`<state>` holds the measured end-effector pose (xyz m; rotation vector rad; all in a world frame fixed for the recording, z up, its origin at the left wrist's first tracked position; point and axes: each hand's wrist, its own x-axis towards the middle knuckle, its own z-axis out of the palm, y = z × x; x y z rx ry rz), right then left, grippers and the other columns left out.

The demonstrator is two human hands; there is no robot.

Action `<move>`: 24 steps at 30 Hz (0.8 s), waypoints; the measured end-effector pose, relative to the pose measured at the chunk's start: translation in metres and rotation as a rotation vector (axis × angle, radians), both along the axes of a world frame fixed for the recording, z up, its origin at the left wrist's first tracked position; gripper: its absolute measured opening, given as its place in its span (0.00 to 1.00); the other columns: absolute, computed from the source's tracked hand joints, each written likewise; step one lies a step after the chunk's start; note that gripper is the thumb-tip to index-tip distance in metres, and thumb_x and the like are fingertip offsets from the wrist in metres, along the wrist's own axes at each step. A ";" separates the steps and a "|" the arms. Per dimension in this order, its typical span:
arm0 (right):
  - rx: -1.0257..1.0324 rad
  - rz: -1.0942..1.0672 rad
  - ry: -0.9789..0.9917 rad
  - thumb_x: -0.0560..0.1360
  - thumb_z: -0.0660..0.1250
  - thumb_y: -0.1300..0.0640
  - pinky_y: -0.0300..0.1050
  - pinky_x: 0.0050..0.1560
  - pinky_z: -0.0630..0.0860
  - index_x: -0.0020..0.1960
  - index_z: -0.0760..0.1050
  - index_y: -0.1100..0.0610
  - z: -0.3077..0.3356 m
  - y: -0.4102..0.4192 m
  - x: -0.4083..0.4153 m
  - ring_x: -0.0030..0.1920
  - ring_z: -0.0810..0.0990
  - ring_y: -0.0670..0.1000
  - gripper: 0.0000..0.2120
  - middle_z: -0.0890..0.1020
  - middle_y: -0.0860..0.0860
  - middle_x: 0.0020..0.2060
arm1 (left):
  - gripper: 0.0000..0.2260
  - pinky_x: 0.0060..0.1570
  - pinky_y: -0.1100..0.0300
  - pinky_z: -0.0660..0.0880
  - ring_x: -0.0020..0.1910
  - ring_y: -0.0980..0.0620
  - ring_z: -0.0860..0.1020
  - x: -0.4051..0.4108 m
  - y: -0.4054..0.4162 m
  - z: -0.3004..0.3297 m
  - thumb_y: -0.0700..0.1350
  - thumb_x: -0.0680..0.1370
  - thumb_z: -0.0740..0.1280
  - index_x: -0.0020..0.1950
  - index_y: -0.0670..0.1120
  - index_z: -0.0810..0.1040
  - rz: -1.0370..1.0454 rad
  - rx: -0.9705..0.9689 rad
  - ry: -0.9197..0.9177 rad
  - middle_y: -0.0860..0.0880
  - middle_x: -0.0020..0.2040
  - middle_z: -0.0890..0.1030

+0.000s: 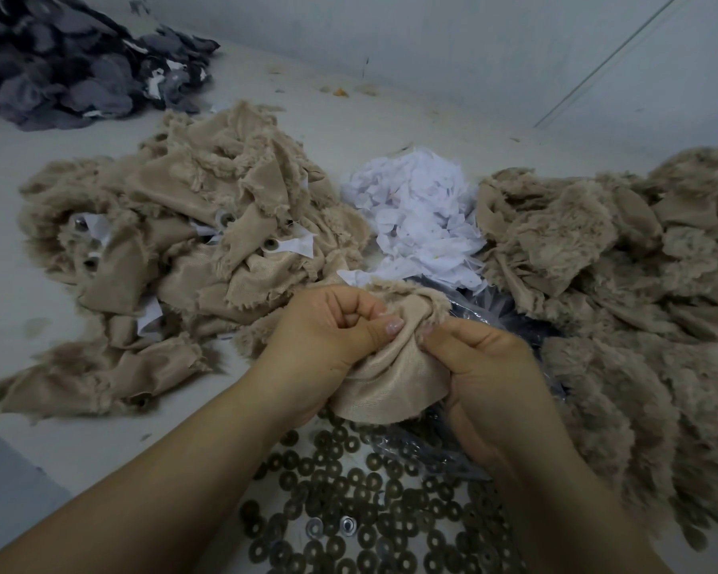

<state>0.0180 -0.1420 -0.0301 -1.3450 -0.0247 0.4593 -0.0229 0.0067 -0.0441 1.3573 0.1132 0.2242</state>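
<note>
Left hand (328, 325) and right hand (488, 366) pinch the plush piece (394, 370) between them, fingers (390, 326) curled; washers (349, 490) lie just beneath it.

The fur piece (390, 366) hides most of the right hand's (486, 358) fingers.

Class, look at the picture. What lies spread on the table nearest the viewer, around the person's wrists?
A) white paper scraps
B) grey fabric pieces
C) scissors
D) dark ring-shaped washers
D: the dark ring-shaped washers lie scattered there, just below the left hand and right hand, which both grip the beige fabric piece.
</note>
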 end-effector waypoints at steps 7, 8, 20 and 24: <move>0.028 -0.010 0.023 0.75 0.69 0.65 0.41 0.43 0.82 0.40 0.87 0.58 0.001 0.003 -0.002 0.44 0.87 0.53 0.09 0.87 0.58 0.43 | 0.03 0.25 0.65 0.69 0.25 0.55 0.69 0.000 0.000 -0.002 0.46 0.66 0.74 0.34 0.48 0.83 0.032 0.086 -0.002 0.44 0.29 0.74; 0.033 -0.015 0.030 0.75 0.69 0.65 0.40 0.43 0.82 0.40 0.87 0.58 0.000 0.003 -0.002 0.44 0.87 0.53 0.09 0.87 0.58 0.42 | 0.04 0.25 0.65 0.69 0.25 0.54 0.69 0.000 0.000 -0.002 0.44 0.68 0.75 0.34 0.48 0.83 0.037 0.110 -0.005 0.43 0.29 0.74; -0.121 -0.024 -0.077 0.75 0.70 0.64 0.47 0.50 0.83 0.40 0.86 0.55 -0.004 -0.001 0.000 0.46 0.86 0.54 0.09 0.87 0.56 0.41 | 0.09 0.24 0.65 0.66 0.26 0.50 0.67 0.002 0.001 -0.011 0.36 0.75 0.72 0.35 0.44 0.81 0.090 0.185 -0.005 0.43 0.28 0.73; -0.111 0.031 -0.049 0.74 0.72 0.58 0.58 0.57 0.81 0.41 0.85 0.58 -0.005 -0.001 0.001 0.50 0.85 0.61 0.05 0.86 0.60 0.43 | 0.07 0.26 0.62 0.67 0.29 0.48 0.67 0.001 -0.001 -0.009 0.37 0.75 0.72 0.37 0.41 0.81 0.061 0.177 -0.019 0.41 0.31 0.74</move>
